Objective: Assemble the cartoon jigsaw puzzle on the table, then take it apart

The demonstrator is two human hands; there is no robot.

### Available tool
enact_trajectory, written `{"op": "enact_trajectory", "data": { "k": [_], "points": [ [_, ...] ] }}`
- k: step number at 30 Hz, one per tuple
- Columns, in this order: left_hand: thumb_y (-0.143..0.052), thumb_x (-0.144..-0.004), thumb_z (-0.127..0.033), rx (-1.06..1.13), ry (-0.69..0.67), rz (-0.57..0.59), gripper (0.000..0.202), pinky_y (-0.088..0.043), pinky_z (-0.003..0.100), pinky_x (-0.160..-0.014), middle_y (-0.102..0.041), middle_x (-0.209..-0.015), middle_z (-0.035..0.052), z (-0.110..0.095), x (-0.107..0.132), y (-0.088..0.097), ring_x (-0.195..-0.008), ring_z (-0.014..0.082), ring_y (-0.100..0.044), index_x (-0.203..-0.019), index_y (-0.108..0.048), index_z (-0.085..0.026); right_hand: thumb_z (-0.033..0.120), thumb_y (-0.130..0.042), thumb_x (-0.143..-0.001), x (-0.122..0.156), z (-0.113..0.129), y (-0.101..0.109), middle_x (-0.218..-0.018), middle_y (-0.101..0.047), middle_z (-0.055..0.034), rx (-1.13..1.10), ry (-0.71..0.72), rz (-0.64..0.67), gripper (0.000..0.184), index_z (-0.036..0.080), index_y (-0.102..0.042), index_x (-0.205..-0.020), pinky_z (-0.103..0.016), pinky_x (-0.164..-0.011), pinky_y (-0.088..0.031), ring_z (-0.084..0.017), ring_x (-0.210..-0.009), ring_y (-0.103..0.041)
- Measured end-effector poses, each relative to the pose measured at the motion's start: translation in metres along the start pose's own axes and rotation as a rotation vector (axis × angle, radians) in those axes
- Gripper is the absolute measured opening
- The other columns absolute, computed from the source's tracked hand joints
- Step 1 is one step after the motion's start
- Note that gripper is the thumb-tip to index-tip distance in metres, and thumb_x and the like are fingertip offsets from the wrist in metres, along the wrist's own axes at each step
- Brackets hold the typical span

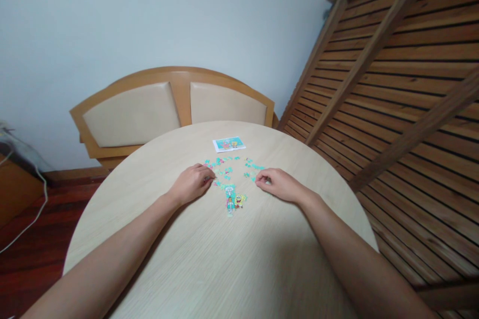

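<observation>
In my head view, both bare hands rest on the round table (pixel 179 259), well apart. I see the left hand (pixel 193 181) with its fingers curled together and their tips down at the near left edge of the scattered puzzle pieces (pixel 220 161); whether a piece is pinched there I cannot tell. The right hand (pixel 277 184) has thumb and forefinger drawn close to each other beside the right-hand pieces; they are too small for me to tell if one is caught between them.

Most loose pieces, chiefly turquoise with specks of pink and yellow, lie in the gap between the two grips and just beyond them, one group nearer the left fingertips and a smaller one nearer the right. On the wearer's side of the fingertips, also between the hands but closer to the left, I have the joined section (pixel 229 199), showing a pale-green figure with a yellow one to its right. Farther out, past both grips, lies a picture card (pixel 229 144) in turquoise with pink and yellow figures.

Beyond the card, a wooden panel (pixel 179 94) with cream pads stands against the wall (pixel 168 15). Out past the right arm leans a slatted wooden frame (pixel 392 60); well left of the left hand hangs a white cable (pixel 46 192).
</observation>
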State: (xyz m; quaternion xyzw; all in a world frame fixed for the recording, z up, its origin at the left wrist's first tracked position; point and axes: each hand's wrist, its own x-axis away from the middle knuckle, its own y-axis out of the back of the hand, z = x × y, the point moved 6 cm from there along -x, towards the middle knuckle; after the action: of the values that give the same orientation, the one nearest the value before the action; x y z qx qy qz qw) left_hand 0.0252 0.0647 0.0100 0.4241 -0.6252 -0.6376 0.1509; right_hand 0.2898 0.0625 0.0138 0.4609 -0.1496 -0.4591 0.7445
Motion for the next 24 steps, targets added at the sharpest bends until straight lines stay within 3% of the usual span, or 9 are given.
{"op": "enact_trajectory", "data": {
  "k": [6, 9, 12, 17, 21, 24],
  "points": [
    [-0.053, -0.093, -0.030, -0.018, 0.277, -0.092, 0.022, -0.050, 0.036, -0.083, -0.073, -0.105, 0.0077, 0.037, 0.012, 0.018, -0.098, 0.0253, -0.065, -0.104, -0.069, -0.021, 0.026, -0.059, -0.090, 0.003, -0.003, 0.012, -0.088, -0.075, -0.0053, -0.008, -0.028, -0.031, 0.016, 0.018, -0.073, -0.090, -0.030, -0.075, -0.049, -0.019, -0.080, -0.067],
    [-0.048, -0.095, -0.035, -0.003, 0.332, -0.092, 0.027, -0.051, 0.037, -0.083, -0.073, -0.103, 0.0083, 0.055, 0.018, 0.022, -0.096, 0.0257, -0.066, -0.102, -0.069, -0.020, 0.026, -0.059, -0.089, 0.004, -0.013, 0.018, -0.089, -0.075, -0.0061, -0.006, -0.047, -0.061, 0.016, 0.018, -0.073, -0.092, -0.031, -0.076, -0.050, -0.020, -0.081, -0.067],
    [-0.048, -0.097, -0.041, 0.057, 0.238, -0.053, 0.031, -0.051, 0.040, -0.089, -0.073, -0.104, 0.0085, 0.058, 0.019, 0.021, -0.098, 0.0258, -0.066, -0.102, -0.070, -0.020, 0.026, -0.061, -0.088, 0.006, -0.027, 0.023, -0.092, -0.075, -0.0071, -0.007, -0.078, -0.079, 0.016, 0.017, -0.073, -0.092, -0.032, -0.079, -0.051, -0.021, -0.084, -0.068],
    [-0.054, -0.096, -0.050, 0.124, -0.024, 0.003, 0.042, -0.047, 0.043, -0.106, -0.065, -0.128, 0.0107, 0.040, 0.018, 0.018, -0.120, 0.0263, -0.059, -0.126, -0.063, -0.021, 0.035, -0.070, -0.084, 0.011, -0.044, 0.030, -0.101, -0.073, -0.0090, 0.053, -0.080, -0.087, 0.019, 0.019, -0.073, -0.094, -0.039, -0.090, -0.051, -0.025, -0.096, -0.066],
    [-0.053, -0.097, -0.052, 0.125, -0.048, 0.034, 0.047, -0.045, 0.044, -0.110, -0.060, -0.136, 0.0127, 0.040, 0.019, 0.010, -0.127, 0.0278, -0.056, -0.131, -0.060, -0.020, 0.048, -0.078, -0.077, 0.016, -0.058, 0.030, -0.120, -0.068, -0.0117, 0.096, -0.110, -0.077, 0.047, 0.020, -0.071, -0.114, -0.046, -0.104, -0.046, -0.030, -0.114, -0.061],
    [-0.050, -0.099, -0.053, 0.124, -0.032, 0.037, 0.046, -0.046, 0.044, -0.110, -0.061, -0.136, 0.0126, 0.045, 0.020, 0.005, -0.127, 0.0273, -0.056, -0.130, -0.061, -0.020, 0.052, -0.077, -0.077, 0.017, -0.064, 0.026, -0.127, -0.065, -0.0125, 0.128, -0.122, -0.068, 0.054, 0.020, -0.069, -0.119, -0.048, -0.109, -0.043, -0.031, -0.120, -0.058]
  ]
}}
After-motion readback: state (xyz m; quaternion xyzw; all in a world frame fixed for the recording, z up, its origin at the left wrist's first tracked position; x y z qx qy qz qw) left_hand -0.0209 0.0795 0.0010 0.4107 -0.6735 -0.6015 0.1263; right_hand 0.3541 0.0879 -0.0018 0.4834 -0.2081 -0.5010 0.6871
